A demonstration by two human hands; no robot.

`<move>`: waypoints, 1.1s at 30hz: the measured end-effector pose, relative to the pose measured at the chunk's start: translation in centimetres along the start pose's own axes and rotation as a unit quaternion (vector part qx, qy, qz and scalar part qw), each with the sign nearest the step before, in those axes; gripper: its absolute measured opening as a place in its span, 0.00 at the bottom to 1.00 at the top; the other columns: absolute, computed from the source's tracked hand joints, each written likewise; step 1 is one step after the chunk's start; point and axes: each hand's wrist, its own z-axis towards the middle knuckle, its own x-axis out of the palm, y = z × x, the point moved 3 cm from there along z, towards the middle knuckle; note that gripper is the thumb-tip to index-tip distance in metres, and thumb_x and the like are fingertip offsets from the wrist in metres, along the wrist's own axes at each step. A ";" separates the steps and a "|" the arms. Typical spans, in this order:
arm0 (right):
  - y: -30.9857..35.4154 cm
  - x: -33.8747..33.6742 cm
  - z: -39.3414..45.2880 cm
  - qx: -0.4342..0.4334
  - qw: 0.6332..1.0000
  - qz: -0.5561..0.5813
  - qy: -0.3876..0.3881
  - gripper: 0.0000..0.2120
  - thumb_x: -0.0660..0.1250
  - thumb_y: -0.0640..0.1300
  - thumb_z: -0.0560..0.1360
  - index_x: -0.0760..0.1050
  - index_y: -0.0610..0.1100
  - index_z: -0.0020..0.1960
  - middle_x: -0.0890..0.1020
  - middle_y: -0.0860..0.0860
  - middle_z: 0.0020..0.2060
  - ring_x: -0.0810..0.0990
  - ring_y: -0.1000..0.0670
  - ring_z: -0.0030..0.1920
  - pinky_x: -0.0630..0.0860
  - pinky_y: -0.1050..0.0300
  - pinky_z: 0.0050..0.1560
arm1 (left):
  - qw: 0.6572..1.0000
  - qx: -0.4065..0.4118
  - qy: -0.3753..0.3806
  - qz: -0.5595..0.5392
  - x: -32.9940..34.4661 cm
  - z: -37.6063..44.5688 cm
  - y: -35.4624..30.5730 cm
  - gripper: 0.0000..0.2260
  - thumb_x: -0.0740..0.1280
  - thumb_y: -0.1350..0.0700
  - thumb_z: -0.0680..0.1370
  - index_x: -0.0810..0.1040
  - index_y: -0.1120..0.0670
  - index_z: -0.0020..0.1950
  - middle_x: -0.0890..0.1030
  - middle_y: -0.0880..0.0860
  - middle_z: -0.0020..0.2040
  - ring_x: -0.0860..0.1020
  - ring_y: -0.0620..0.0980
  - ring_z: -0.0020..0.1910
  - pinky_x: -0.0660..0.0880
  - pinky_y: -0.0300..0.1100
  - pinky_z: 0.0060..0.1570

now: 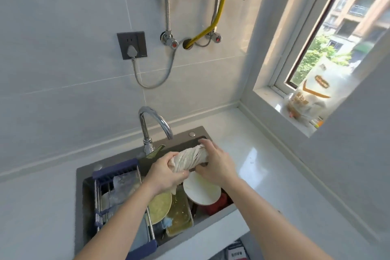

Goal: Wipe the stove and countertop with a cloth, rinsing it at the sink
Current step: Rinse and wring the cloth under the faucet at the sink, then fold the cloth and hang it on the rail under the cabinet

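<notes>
Our two bare forearms rise from the frame's bottom edge; at centre, our left hand (166, 172) and right hand (215, 163) each grip one end of the twisted off-white cloth (193, 157), stretched between them above the dark dish-filled sink (84, 177).

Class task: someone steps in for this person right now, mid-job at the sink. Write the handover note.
Left hand and right hand each grip one end of the cloth, twisted tight between them over the sink.
Below it: dirty dishes, including a white plate. The tap shows no running water.
Done: cloth being wrung out.
Left: wiping the countertop; the stove is out of view, so its state is unknown.
</notes>
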 end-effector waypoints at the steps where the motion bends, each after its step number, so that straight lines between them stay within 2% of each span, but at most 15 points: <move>1: -0.2 -0.2 -1.3 0.011 1.000 -0.012 -0.006 0.38 0.72 0.54 0.70 0.61 0.58 0.76 0.75 0.56 0.67 0.79 0.48 0.61 0.78 0.52 0.53 | 1.000 0.017 0.016 -0.003 0.3 -0.6 -0.1 0.27 0.80 0.46 0.67 0.74 0.39 0.62 0.83 0.42 0.54 0.82 0.43 0.51 0.81 0.48 0.55; 5: -1.2 -3.4 -4.8 0.068 0.995 0.063 -0.040 0.37 0.70 0.59 0.69 0.61 0.61 0.75 0.76 0.58 0.66 0.81 0.52 0.53 0.79 0.51 0.54 | 0.996 0.067 0.049 -0.038 0.6 -1.4 -3.5 0.24 0.80 0.48 0.68 0.76 0.38 0.61 0.83 0.44 0.56 0.83 0.45 0.53 0.82 0.50 0.54; 7: -1.7 -6.0 -7.0 0.079 0.989 0.096 -0.083 0.34 0.68 0.60 0.72 0.64 0.61 0.76 0.76 0.58 0.66 0.81 0.54 0.54 0.79 0.50 0.56 | 0.991 0.097 0.068 -0.055 1.3 -1.8 -6.3 0.23 0.81 0.51 0.69 0.77 0.39 0.61 0.82 0.43 0.55 0.82 0.45 0.54 0.82 0.50 0.53; 11: -4.4 -11.9 -12.7 0.107 0.979 -0.007 -0.174 0.28 0.60 0.68 0.78 0.65 0.62 0.75 0.77 0.59 0.67 0.78 0.53 0.61 0.76 0.50 0.56 | 0.976 0.165 0.121 -0.078 5.0 -3.9 -12.5 0.22 0.79 0.52 0.73 0.78 0.41 0.64 0.80 0.39 0.55 0.78 0.42 0.56 0.76 0.38 0.46; 13: -6.1 -15.0 -15.5 0.127 0.967 -0.005 -0.220 0.27 0.62 0.68 0.77 0.67 0.61 0.73 0.78 0.60 0.65 0.79 0.53 0.57 0.76 0.52 0.53 | 0.965 0.193 0.148 -0.094 7.3 -5.1 -15.8 0.21 0.79 0.52 0.73 0.79 0.41 0.63 0.82 0.43 0.55 0.81 0.43 0.52 0.78 0.35 0.42; 16: -8.4 -18.3 -19.9 0.168 0.952 0.021 -0.255 0.26 0.66 0.68 0.75 0.71 0.59 0.69 0.81 0.62 0.56 0.79 0.56 0.49 0.77 0.54 0.48 | 0.953 0.221 0.183 -0.100 10.9 -6.9 -19.5 0.19 0.79 0.56 0.73 0.80 0.43 0.61 0.84 0.48 0.52 0.84 0.44 0.46 0.80 0.35 0.39; 19: -11.9 -20.4 -26.8 0.236 0.929 0.039 -0.281 0.25 0.68 0.68 0.74 0.72 0.58 0.66 0.81 0.63 0.49 0.80 0.57 0.45 0.78 0.53 0.47 | 0.937 0.245 0.234 -0.082 16.7 -9.9 -22.5 0.20 0.80 0.55 0.71 0.81 0.43 0.60 0.85 0.47 0.50 0.85 0.47 0.46 0.83 0.42 0.44; 22: -15.4 -21.2 -34.2 0.303 0.905 0.045 -0.297 0.25 0.69 0.68 0.74 0.71 0.58 0.65 0.81 0.63 0.52 0.81 0.55 0.49 0.77 0.53 0.49 | 0.923 0.256 0.280 -0.065 23.0 -13.6 -24.3 0.21 0.80 0.49 0.66 0.82 0.40 0.58 0.86 0.44 0.50 0.85 0.47 0.49 0.83 0.48 0.50; 25: -18.2 -21.5 -40.9 0.340 0.892 -0.025 -0.297 0.27 0.62 0.73 0.74 0.69 0.58 0.65 0.82 0.60 0.54 0.82 0.51 0.52 0.76 0.53 0.48 | 0.909 0.271 0.315 -0.042 28.6 -17.6 -25.9 0.20 0.81 0.50 0.68 0.80 0.37 0.55 0.84 0.42 0.50 0.84 0.44 0.49 0.82 0.47 0.51; 27: -20.9 -22.2 -46.4 0.361 0.878 -0.030 -0.313 0.28 0.61 0.73 0.74 0.69 0.57 0.67 0.82 0.59 0.54 0.82 0.50 0.53 0.75 0.53 0.47 | 0.893 0.296 0.337 -0.025 33.1 -21.2 -27.8 0.20 0.82 0.51 0.69 0.79 0.36 0.55 0.84 0.42 0.51 0.84 0.43 0.48 0.82 0.45 0.50; 31: -25.7 -24.0 -55.7 0.385 0.850 0.015 -0.359 0.28 0.66 0.69 0.75 0.70 0.54 0.69 0.78 0.60 0.52 0.80 0.51 0.51 0.71 0.55 0.47 | 0.882 0.319 0.347 -0.023 41.0 -27.8 -30.6 0.24 0.82 0.52 0.69 0.80 0.43 0.62 0.83 0.44 0.54 0.82 0.43 0.51 0.80 0.42 0.51; 33: -28.6 -25.5 -60.4 0.383 0.834 0.074 -0.390 0.27 0.71 0.66 0.74 0.71 0.54 0.66 0.77 0.63 0.48 0.80 0.53 0.49 0.74 0.55 0.48 | 0.881 0.307 0.357 -0.040 45.7 -31.5 -31.8 0.23 0.82 0.53 0.70 0.79 0.43 0.62 0.82 0.45 0.54 0.82 0.44 0.50 0.80 0.39 0.48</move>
